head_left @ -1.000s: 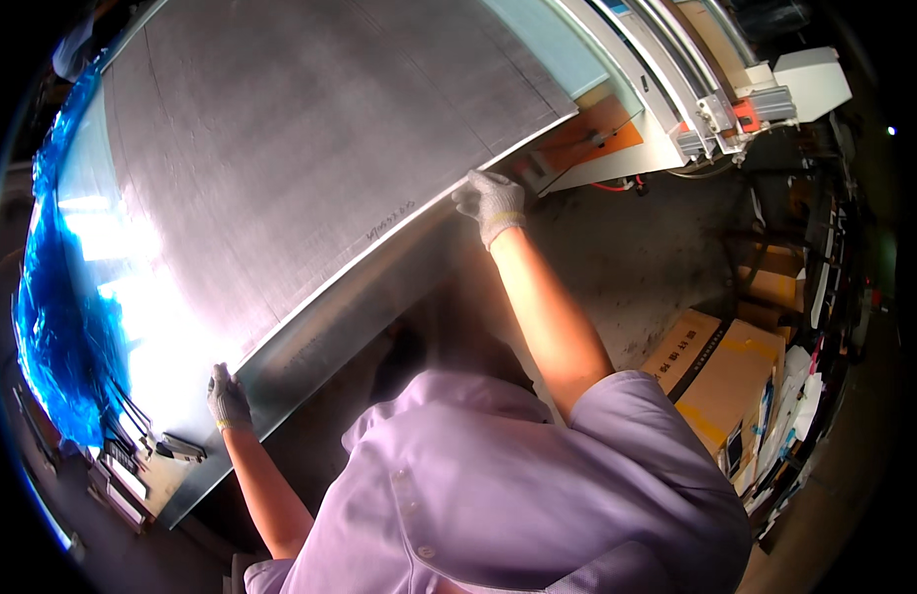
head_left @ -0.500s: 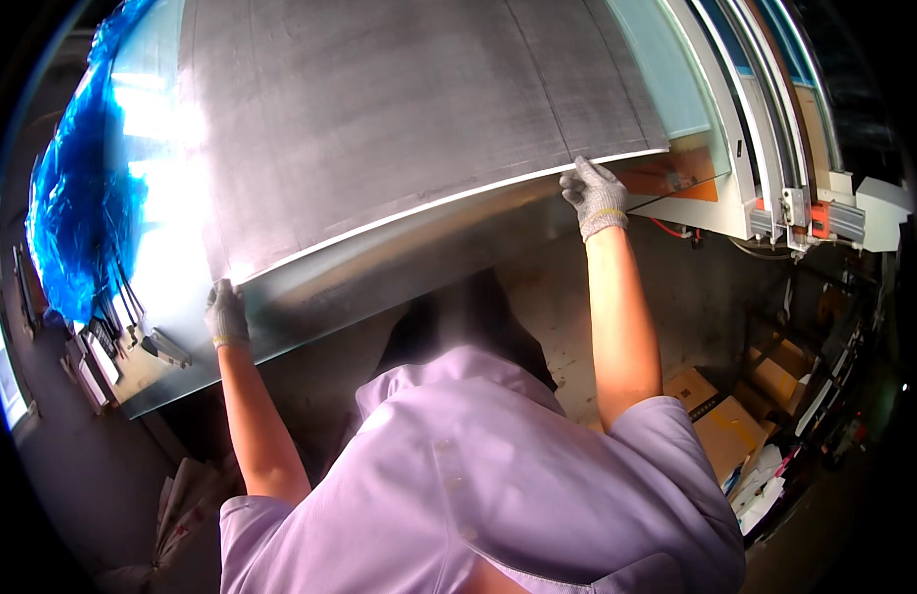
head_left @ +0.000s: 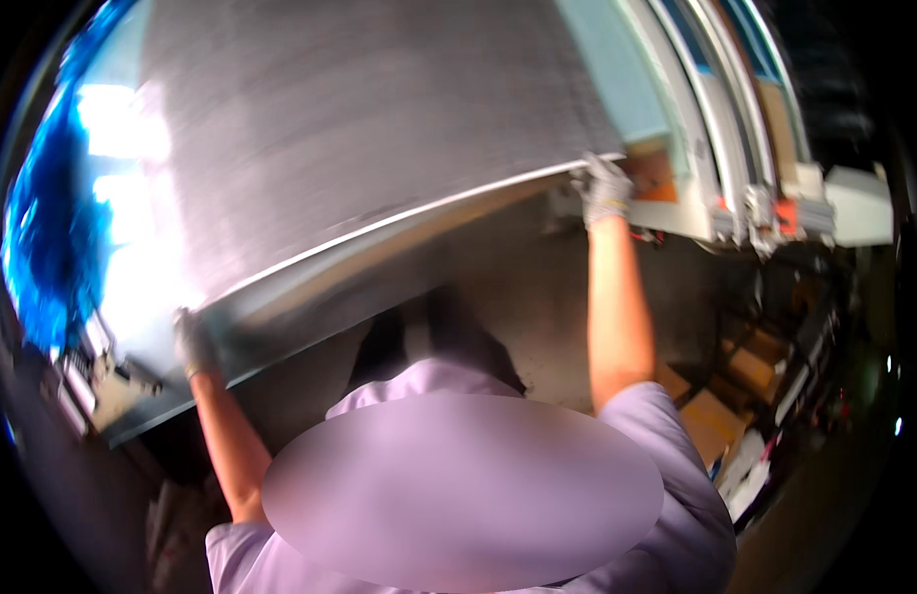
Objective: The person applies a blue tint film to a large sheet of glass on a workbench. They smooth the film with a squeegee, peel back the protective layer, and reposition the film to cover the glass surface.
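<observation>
A broad dark grey sheet [head_left: 379, 119] with a thin white front edge lies on the glass-topped table [head_left: 147, 411]. My left hand [head_left: 195, 345], in a grey knitted glove, is closed at the sheet's near left corner; its fingers are blurred by motion. Farther right, my right hand [head_left: 606, 190] wears the same kind of glove. Its fingers pinch the front edge close to the right corner. Both arms reach forward, and the thickness of the sheet under the fingers is hidden.
Crumpled blue plastic film [head_left: 57, 238] hangs along the table's left side, with small tools [head_left: 107, 371] near it. At the right stands a machine frame with white rails [head_left: 701, 109]. Cardboard boxes [head_left: 716, 426] sit low at the right.
My right hand has moved along the front edge to near the sheet's right corner. My left hand stays by the left corner. The whole view has shifted and blurred.
</observation>
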A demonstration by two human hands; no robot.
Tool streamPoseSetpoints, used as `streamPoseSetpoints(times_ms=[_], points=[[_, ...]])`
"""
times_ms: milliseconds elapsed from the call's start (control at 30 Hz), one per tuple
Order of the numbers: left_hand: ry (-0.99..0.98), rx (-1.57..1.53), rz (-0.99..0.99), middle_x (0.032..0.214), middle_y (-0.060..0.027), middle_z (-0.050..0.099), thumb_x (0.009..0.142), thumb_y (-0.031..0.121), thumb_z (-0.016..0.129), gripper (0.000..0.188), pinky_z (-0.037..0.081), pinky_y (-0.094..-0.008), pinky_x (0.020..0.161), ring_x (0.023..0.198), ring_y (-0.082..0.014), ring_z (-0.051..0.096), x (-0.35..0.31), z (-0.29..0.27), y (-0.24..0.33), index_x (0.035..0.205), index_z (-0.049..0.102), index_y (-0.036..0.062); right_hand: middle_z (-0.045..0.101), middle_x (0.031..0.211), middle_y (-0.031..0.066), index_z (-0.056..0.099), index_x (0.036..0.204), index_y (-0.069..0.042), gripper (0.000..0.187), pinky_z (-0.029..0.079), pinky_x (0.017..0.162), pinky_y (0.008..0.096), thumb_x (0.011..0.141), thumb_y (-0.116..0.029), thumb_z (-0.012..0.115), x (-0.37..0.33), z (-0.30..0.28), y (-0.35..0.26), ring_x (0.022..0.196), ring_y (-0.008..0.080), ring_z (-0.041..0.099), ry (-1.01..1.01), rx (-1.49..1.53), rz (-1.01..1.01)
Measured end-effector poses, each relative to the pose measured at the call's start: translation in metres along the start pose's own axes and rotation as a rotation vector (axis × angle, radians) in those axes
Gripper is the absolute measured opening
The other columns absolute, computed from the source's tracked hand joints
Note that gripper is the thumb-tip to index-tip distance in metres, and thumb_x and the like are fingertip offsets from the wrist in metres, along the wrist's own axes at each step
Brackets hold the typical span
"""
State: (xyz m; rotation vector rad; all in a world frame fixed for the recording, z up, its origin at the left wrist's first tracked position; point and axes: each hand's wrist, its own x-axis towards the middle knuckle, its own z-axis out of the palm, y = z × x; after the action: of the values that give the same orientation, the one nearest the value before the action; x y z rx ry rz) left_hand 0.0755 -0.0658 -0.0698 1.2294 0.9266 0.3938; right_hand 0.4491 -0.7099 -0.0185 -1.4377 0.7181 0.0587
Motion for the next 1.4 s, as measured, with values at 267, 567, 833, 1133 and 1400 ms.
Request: streamPoseSetpoints(times_ms=[267,567,833,1133,1400], points=[[0.315,-0.088,-0.083,0.073,-0.0043,0.062,0.092,0.022,0.061,0.019,0.047,-0.0236,0.055,0.060,-0.0126,0.061,-0.081,0.202,0.046,0.089,0.060,0.0029,0.061,0.067,0.0032,0.063,0.081,-0.006,0.012,0.045,0.049,0.0262,0.087,-0.015,0.069,0.056,-0.046,0.031,0.057,0.0146,0.060,-0.085,0.005,0.038],[0.387,-0.229,0.087,0.077,-0.0038,0.060,0.089,0.016,0.064,0.025,0.049,-0.0232,0.059,0.069,-0.0081,0.058,-0.097,0.217,0.057,0.100,0.060,-0.0059,0.059,0.121,0.0137,0.062,0.116,-0.001,0.040,0.043,0.095,0.0416,0.080,-0.014,0.072,-0.234,0.188,0.058,0.108,0.0312,0.057,-0.732,-0.935,-1.454],[0.062,-0.200,0.199,0.112,-0.0139,0.066,0.086,0.016,0.063,0.057,0.048,-0.0310,0.091,0.099,-0.0171,0.063,-0.105,0.204,0.072,0.138,0.044,0.0021,0.068,0.084,0.0103,0.071,0.088,-0.003,0.016,0.050,0.070,0.0370,0.072,0.000,0.070,-0.297,0.285,0.076,0.073,0.0283,0.063,-0.824,-0.745,-1.532],[-0.033,-0.200,0.295,0.116,-0.0131,0.063,0.086,0.013,0.060,0.055,0.048,-0.0310,0.091,0.101,-0.0176,0.062,-0.093,0.207,0.082,0.139,0.044,0.0069,0.065,0.079,0.0070,0.066,0.088,0.005,0.008,0.048,0.067,0.0258,0.081,0.004,0.062,-0.320,0.302,0.048,0.072,0.0120,0.059,-0.751,-0.657,-0.947],[0.003,-0.200,0.227,0.112,-0.0120,0.064,0.086,0.014,0.062,0.053,0.048,-0.0304,0.090,0.097,-0.0178,0.063,-0.092,0.205,0.084,0.136,0.046,0.0032,0.066,0.082,0.0087,0.066,0.087,0.004,0.007,0.049,0.068,0.0278,0.081,0.003,0.063,-0.323,0.303,0.049,0.072,0.0157,0.061,-0.758,-0.622,-0.836]])
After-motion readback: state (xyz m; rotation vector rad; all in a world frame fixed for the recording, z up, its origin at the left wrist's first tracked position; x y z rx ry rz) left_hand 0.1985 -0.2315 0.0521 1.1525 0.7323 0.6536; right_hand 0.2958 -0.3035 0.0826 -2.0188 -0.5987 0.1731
